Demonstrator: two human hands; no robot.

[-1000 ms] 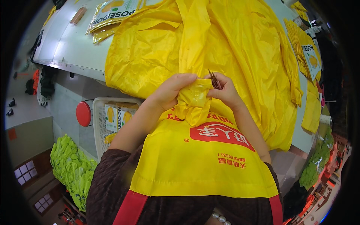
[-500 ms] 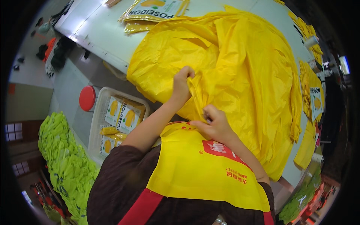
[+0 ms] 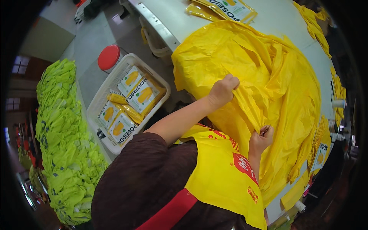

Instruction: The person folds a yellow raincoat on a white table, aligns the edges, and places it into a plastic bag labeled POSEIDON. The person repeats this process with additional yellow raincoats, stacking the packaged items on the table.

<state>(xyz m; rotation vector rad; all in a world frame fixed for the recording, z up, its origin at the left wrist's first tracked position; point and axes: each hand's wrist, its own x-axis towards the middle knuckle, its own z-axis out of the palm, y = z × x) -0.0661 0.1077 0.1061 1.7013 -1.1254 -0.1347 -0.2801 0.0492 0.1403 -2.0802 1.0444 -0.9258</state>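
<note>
Yellow, slick-looking cloth [image 3: 245, 53] is all over this table [image 3: 174, 17], one big rumpled heap along the near edge and spilling over it. Both hands are on it, set apart. Left hand [image 3: 225, 90] is a fist clamped on a fold, and the right hand [image 3: 262, 141] pinches the same bit lower down, toward the table's right end, so the cloth between them is pulled into creases. Some small dark tool [image 3: 266, 129] pokes out of the right hand too, but I can't make out what it is.

Flat plastic packs [image 3: 232, 8] with yellow pictures sit on the table just past the heap, toward its left end. More yellow stuff [image 3: 320, 155] is over by the right edge, with a printed pack on it.

Off the table's near edge, to the left, there's a white basket [image 3: 133, 57] with more packs [image 3: 142, 96] in it, tilted and overlapping. Red round stool [image 3: 109, 57] right beside that, then a huge lime-green pile [image 3: 69, 145] further left. Yellow apron [image 3: 222, 184] on the person, brown sleeve [image 3: 138, 172].
</note>
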